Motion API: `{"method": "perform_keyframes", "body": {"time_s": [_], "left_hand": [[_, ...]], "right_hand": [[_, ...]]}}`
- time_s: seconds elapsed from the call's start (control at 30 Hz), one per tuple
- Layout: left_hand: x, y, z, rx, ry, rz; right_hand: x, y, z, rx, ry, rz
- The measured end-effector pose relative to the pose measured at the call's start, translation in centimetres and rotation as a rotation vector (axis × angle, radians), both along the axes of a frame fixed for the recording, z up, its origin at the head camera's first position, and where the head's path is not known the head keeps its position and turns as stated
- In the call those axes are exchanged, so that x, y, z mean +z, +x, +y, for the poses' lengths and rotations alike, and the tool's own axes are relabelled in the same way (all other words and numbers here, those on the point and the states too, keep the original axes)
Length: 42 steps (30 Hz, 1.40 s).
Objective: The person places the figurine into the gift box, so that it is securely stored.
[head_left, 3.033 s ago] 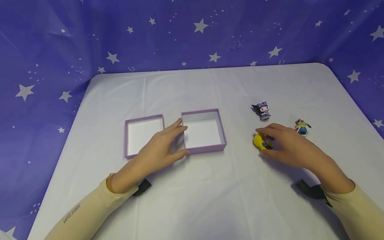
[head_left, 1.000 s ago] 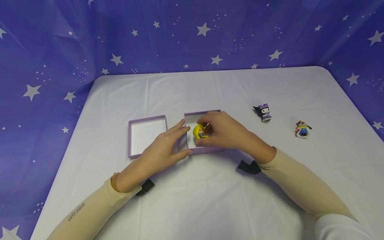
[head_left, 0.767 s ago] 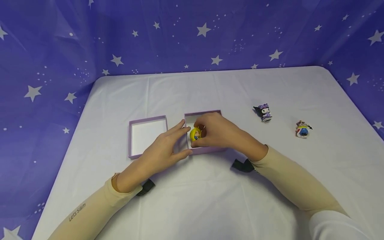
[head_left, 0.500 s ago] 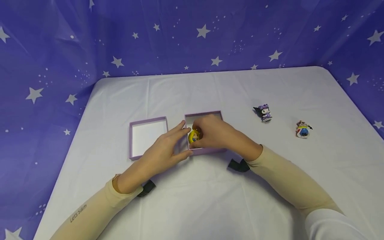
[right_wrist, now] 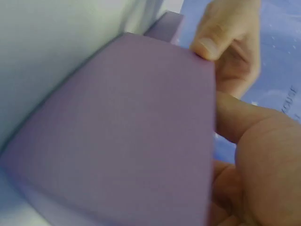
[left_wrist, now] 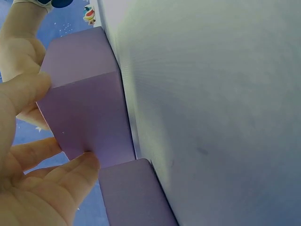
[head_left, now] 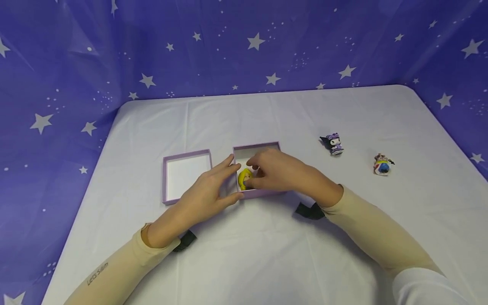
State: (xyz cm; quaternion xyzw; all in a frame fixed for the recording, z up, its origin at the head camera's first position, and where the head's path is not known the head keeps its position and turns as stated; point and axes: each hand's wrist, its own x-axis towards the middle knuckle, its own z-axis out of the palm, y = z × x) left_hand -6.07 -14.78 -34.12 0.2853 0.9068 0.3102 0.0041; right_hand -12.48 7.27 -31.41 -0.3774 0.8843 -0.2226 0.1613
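My left hand rests against the left side of an open purple box, thumb at its front left corner. In the left wrist view, its fingertips touch the box's side wall. Inside the box, a yellow-haired figurine lies in the front left corner. My right hand reaches over the box from the right. Its thumb overlaps the figurine, while the index finger stands apart from it. In the right wrist view, the box's front wall hides the figurine and part of that hand.
Left of the box lies a shallow purple tray or lid with a white inside. On the right of the white table are a black-and-purple figurine and a crowned figurine. A starry blue cloth hangs behind.
My right hand has brought the yellow-haired figurine from the right side of the table into the box's front left corner, and its fingers have spread off it. The left hand stays at the box.
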Motion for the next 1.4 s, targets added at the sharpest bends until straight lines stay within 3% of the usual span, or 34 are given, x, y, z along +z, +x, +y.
{"method": "perform_keyframes", "body": {"time_s": [0.13, 0.23, 0.5, 0.7, 0.97, 1.23, 1.4], "left_hand": [[0.0, 0.0, 0.0, 0.0, -0.004, 0.003], [0.0, -0.1, 0.0, 0.002, -0.008, 0.006], [-0.1, 0.0, 0.0, 0.0, -0.02, -0.003], [-0.1, 0.0, -0.1, -0.001, -0.025, -0.006], [-0.1, 0.0, -0.2, -0.004, -0.011, -0.005], [-0.1, 0.0, -0.1, -0.013, 0.008, -0.008], [-0.2, -0.1, 0.0, -0.013, 0.014, -0.012]], "right_hand": [[0.8, -0.1, 2.0, 0.009, -0.119, -0.05], [1.5, -0.5, 4.0, -0.008, -0.199, -0.031], [2.0, -2.4, 10.2, -0.208, -0.309, 0.062], [1.2, -3.8, 14.4, -0.326, -0.188, 0.067], [-0.2, -5.6, 18.3, -0.351, 0.061, 0.042], [-1.2, -6.0, 19.7, -0.377, 0.144, -0.057], [-1.4, -5.8, 19.9, -0.381, 0.163, -0.053]]}}
